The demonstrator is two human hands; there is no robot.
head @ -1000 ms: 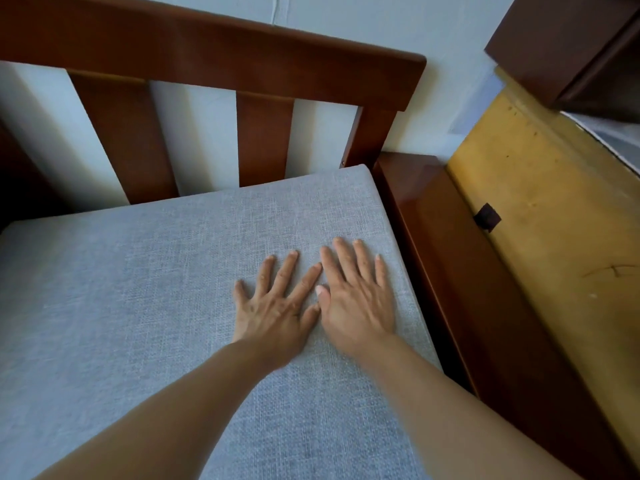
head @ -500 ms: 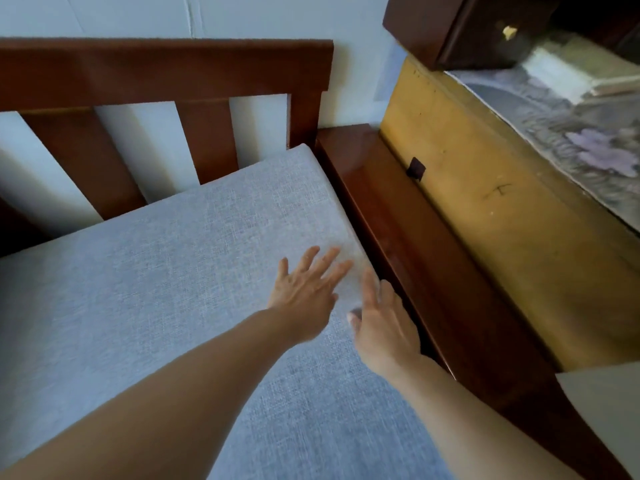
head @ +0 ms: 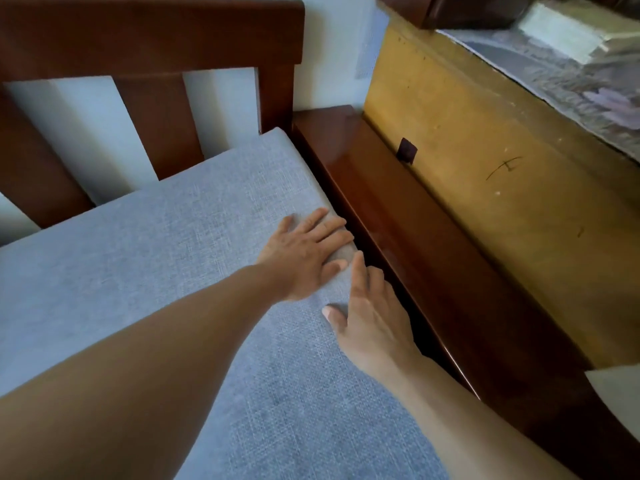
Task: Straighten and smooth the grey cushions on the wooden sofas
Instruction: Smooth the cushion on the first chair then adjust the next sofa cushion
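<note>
A grey woven cushion (head: 166, 258) lies flat on the seat of a dark wooden sofa (head: 149, 32) with a slatted back. My left hand (head: 304, 251) presses flat on the cushion's right edge, fingers straight and spread, fingertips at the rim. My right hand (head: 372, 320) lies just behind it on the same edge. Its thumb rests on the fabric, and its outer fingers reach over the side into the dark gap by the armrest (head: 408, 237), where their tips are hidden.
The glossy wooden armrest runs along the cushion's right side. Beyond it stands a yellow wooden cabinet (head: 502, 188) with a patterned cloth (head: 568, 81) and a pale box on top. A white wall (head: 332, 46) shows behind the slats.
Both hands slid from the middle of the cushion rightward to its right edge. The left hand went down flat at the rim; the right hand's fingers moved over the side. The view swung right.
</note>
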